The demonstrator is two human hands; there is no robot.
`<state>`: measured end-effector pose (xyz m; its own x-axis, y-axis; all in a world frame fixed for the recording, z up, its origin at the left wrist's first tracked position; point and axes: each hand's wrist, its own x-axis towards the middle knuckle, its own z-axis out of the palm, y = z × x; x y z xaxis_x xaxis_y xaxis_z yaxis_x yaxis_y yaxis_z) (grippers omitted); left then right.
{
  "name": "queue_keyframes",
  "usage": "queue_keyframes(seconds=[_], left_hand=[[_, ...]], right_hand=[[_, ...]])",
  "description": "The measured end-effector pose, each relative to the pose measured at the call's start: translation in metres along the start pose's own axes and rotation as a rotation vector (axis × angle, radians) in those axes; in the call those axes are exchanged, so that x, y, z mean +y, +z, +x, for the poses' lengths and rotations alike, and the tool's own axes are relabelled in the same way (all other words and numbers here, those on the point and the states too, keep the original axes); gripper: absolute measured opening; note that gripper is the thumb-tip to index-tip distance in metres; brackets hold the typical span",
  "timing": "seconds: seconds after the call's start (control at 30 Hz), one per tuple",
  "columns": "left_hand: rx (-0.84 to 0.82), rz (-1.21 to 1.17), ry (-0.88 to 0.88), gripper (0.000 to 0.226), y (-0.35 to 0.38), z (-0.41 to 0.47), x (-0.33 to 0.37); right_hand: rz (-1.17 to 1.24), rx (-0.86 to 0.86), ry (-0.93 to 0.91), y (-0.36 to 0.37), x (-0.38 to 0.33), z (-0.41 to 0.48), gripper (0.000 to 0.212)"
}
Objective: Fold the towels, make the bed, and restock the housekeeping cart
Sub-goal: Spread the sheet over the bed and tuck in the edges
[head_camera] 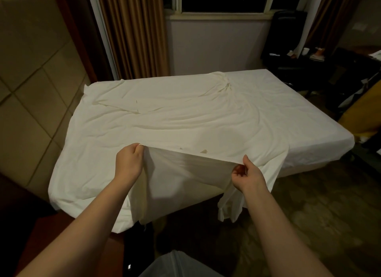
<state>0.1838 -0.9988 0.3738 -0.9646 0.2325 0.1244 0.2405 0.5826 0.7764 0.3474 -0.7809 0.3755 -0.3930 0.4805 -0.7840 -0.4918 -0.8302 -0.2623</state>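
Observation:
A white sheet lies rumpled over the bed, bunched into a twist near the far edge. Its near edge is lifted off the mattress and stretched between my hands. My left hand grips that edge at the left, fingers curled round the fabric. My right hand pinches the same edge at the right, thumb on top. Below my hands the sheet hangs down over the bed's side toward the floor.
A padded headboard stands at the left. Brown curtains and a window are behind the bed. A dark desk with small items and a chair sit at the far right. Patterned carpet lies to the right.

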Motion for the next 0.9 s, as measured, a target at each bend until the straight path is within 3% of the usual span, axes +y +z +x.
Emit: queue_keyframes(seconds=[0.33, 0.5, 0.67, 0.8, 0.9], left_hand=[[-0.03, 0.001, 0.0, 0.031, 0.007, -0.001, 0.004], [-0.324, 0.227, -0.025, 0.027, 0.006, -0.002, 0.015], [-0.512, 0.454, 0.28, 0.058, 0.041, -0.039, 0.041], [-0.655, 0.444, 0.462, 0.042, 0.087, -0.079, 0.06], [-0.638, 0.559, 0.597, 0.03, 0.107, -0.09, 0.064]], right_hand=[[-0.097, 0.009, -0.115, -0.006, -0.005, -0.005, 0.018], [-0.247, -0.003, -0.252, -0.003, 0.0, -0.01, 0.016], [-0.512, 0.004, -0.295, -0.009, 0.026, -0.012, 0.019], [-0.649, 0.009, -0.294, -0.024, 0.06, -0.012, 0.022], [-0.716, 0.033, -0.308, -0.034, 0.062, -0.013, 0.025]])
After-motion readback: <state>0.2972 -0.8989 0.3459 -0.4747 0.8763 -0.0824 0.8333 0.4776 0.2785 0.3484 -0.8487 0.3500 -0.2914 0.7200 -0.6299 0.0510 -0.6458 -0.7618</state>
